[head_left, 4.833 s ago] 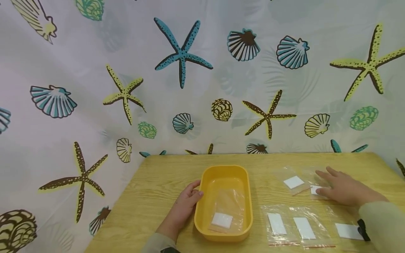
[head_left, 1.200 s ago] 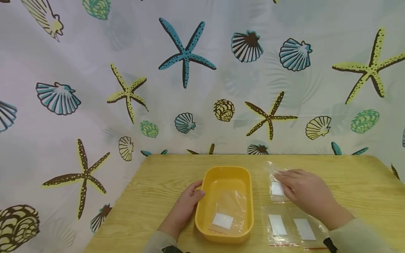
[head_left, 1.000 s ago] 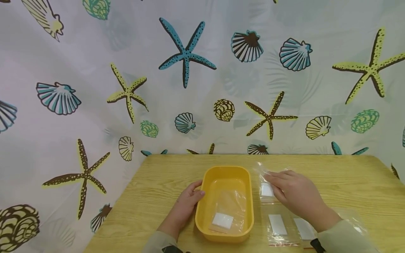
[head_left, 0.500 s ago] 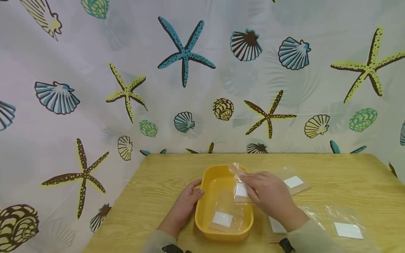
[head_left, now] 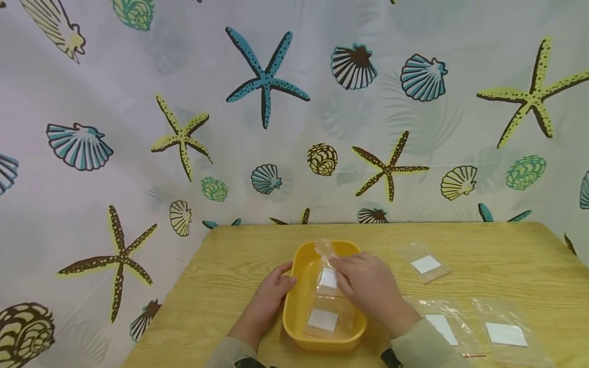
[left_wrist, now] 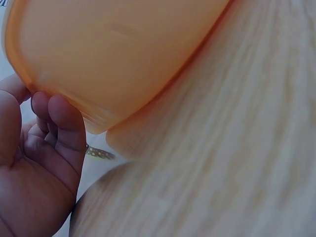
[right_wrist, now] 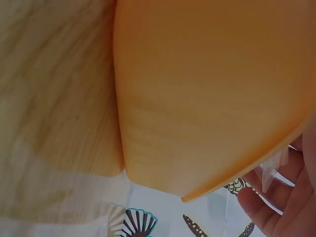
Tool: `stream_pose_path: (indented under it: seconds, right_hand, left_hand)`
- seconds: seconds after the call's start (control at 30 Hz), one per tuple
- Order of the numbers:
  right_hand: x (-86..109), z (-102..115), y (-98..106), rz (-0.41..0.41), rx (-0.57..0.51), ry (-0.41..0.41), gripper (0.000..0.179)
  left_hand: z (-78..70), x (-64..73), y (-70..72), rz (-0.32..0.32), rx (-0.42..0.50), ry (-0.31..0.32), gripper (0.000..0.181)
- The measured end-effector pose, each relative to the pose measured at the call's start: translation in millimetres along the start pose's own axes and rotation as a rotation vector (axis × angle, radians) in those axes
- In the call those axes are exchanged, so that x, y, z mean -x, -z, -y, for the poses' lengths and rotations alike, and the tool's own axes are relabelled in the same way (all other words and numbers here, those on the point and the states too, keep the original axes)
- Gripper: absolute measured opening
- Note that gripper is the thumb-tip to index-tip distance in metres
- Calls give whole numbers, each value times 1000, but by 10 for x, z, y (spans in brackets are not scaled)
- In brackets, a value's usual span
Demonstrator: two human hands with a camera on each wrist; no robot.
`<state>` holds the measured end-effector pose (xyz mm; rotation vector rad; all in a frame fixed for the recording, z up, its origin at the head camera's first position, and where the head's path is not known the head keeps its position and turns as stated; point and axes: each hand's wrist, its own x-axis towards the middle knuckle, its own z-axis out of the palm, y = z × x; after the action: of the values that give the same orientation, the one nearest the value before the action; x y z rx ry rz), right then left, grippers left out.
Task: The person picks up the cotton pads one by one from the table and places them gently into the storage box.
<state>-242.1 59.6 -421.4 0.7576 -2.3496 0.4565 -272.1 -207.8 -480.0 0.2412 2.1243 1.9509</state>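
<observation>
A yellow plastic tub (head_left: 330, 345) stands on the wooden table. My left hand (head_left: 270, 296) grips its left rim, thumb over the edge and fingers against the outer wall, as the left wrist view also shows. Inside the tub lies a clear zip bag (head_left: 322, 321) with a white rectangular piece in it. My right hand (head_left: 370, 286) pinches a second clear zip bag (head_left: 327, 278), also with a white piece, and holds it over the tub's far half. In the right wrist view the tub wall (right_wrist: 212, 98) covers most of that bag, and only a corner shows by the fingers.
Right of the tub, more zip bags with white pieces lie flat: one bag (head_left: 425, 265) farther back, one bag (head_left: 443, 329) near my right forearm, one bag (head_left: 507, 335) at far right. A seashell-patterned curtain (head_left: 294, 117) hangs behind the table.
My right hand has picked up a zip bag from the table's right side and carried it left, over the tub. My left hand has stayed on the rim.
</observation>
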Motion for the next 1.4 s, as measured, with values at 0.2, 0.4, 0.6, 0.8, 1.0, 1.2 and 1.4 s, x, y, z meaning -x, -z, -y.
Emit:
stream_pose_path:
  seconds: [0.2,0.4,0.6,0.8,1.0,1.2,1.4]
  right_hand:
    - [18,45,-41,101,24,-41,28]
    - [46,33,-47,158,16,-73,29]
    - [51,-33,-39,114,1,-39,26]
    - [57,-65,13,120,-13,-35,26]
    - [57,-99,50,159,-22,-66,27]
    - [66,-160,95,185,-17,-91,30]
    - [102,-248,141,172,-3,-84,34]
  left_hand:
    - [27,-5,4,2,5,-8,61]
    - [27,-10,-2,1,0,-11,60]
    - [17,-5,6,-2,-3,-9,60]
    - [7,12,-9,4,6,-8,59]
    - [11,20,-8,3,7,-16,58]
    - [17,16,1,0,-7,-12,57]
    - [25,-5,8,5,-6,-15,55]
